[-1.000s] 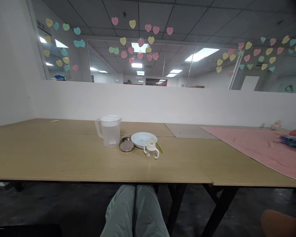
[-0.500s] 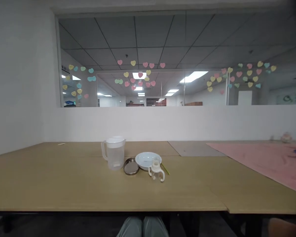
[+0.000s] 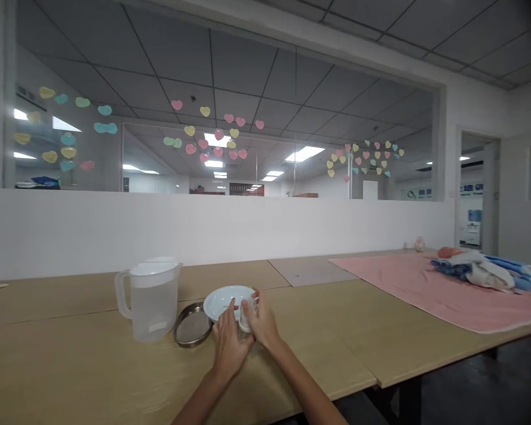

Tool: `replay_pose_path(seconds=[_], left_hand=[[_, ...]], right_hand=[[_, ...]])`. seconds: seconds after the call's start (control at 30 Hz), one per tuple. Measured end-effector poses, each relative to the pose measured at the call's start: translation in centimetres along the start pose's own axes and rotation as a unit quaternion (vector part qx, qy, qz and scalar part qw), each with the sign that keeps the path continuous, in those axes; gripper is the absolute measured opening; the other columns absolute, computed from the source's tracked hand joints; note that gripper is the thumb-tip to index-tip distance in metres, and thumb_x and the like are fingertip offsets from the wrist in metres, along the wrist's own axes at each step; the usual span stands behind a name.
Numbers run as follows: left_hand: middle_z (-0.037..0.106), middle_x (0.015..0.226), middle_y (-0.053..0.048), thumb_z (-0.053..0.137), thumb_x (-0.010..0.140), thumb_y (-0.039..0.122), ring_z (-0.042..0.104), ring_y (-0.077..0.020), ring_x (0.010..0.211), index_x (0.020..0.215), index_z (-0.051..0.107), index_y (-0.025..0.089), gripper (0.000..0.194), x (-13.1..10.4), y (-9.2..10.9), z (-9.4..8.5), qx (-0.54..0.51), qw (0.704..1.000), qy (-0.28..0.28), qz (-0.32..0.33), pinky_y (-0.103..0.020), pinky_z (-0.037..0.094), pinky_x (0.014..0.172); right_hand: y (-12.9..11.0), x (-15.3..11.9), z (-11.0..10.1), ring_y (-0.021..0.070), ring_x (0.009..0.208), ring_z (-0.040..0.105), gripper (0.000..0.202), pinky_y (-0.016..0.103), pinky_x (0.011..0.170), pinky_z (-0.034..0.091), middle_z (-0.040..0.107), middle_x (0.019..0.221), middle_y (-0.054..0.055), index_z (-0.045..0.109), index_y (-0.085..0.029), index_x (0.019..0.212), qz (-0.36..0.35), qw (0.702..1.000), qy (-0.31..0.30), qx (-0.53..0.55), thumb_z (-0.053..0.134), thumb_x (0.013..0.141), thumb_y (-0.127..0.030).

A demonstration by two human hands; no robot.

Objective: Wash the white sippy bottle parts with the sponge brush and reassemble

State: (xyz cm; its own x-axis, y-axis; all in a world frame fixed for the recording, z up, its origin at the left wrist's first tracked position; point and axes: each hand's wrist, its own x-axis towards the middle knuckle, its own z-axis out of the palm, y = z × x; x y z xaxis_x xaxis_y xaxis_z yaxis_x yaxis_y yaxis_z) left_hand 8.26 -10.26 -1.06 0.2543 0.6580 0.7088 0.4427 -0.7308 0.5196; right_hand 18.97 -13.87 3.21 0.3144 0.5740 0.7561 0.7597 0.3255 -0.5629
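A clear baby bottle point(image 3: 244, 326) with a white top is between my two hands at the table's middle. My left hand point(image 3: 230, 347) is closed around its left side, low down. From the right, my right hand point(image 3: 262, 323) curls its fingers round the white top. Much of the bottle, its handles included, is hidden by the hands. Just behind it a white bowl point(image 3: 223, 295) is partly covered by my fingers. To the left of my left hand lies a round, shallow metal dish point(image 3: 192, 326).
A translucent plastic jug point(image 3: 154, 304) with a handle stands left of the metal dish. On the right a pink cloth point(image 3: 398, 289) covers the table point(image 3: 92, 378), with a pile of folded clothes point(image 3: 482, 268) on it. A white wall point(image 3: 230, 224) with a window rises behind.
Both hands have come into view and taken hold of the baby bottle. The view has turned to the right and tilted, bringing the clothes pile and a doorway into sight.
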Motion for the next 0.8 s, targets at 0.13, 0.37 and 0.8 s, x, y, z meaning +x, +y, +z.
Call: replay_pose_path(seconds=[0.13,0.37,0.8], left_hand=[[0.059,0.111,-0.015,0.056,0.071,0.036,0.052,-0.0326,0.106,0.122,0.047,0.012,0.057,-0.5,-2.5,0.8,-0.001,0.999,-0.025,0.040,-0.049,0.036,0.091],[0.061,0.104,-0.014,0.059,0.074,0.040,0.059,-0.0281,0.099,0.113,0.050,0.012,0.049,-0.7,-5.8,-1.3,-0.013,0.990,0.012,0.141,-0.040,0.049,0.083],[0.065,0.090,-0.008,0.062,0.068,0.053,0.065,-0.0249,0.081,0.125,0.043,0.016,0.070,-1.2,-8.4,1.4,-0.150,0.987,0.048,-0.036,-0.036,0.054,0.073]], right_hand=[[-0.7,0.0,1.7,0.0188,0.090,0.060,0.029,0.028,0.080,0.046,0.065,0.097,0.005,0.055,-0.020,0.104,-0.050,0.995,-0.086,0.013,0.056,0.077,-0.028],[-1.9,1.7,3.1,0.0144,0.062,0.057,0.015,0.023,0.061,0.043,0.065,0.069,0.000,0.060,-0.019,0.076,-0.112,0.982,-0.143,0.048,0.059,0.064,-0.028],[1.4,1.7,5.1,0.0143,0.065,0.059,0.019,0.025,0.061,0.046,0.064,0.081,0.003,0.053,-0.021,0.097,-0.170,0.979,0.021,0.111,0.055,0.078,-0.027]])
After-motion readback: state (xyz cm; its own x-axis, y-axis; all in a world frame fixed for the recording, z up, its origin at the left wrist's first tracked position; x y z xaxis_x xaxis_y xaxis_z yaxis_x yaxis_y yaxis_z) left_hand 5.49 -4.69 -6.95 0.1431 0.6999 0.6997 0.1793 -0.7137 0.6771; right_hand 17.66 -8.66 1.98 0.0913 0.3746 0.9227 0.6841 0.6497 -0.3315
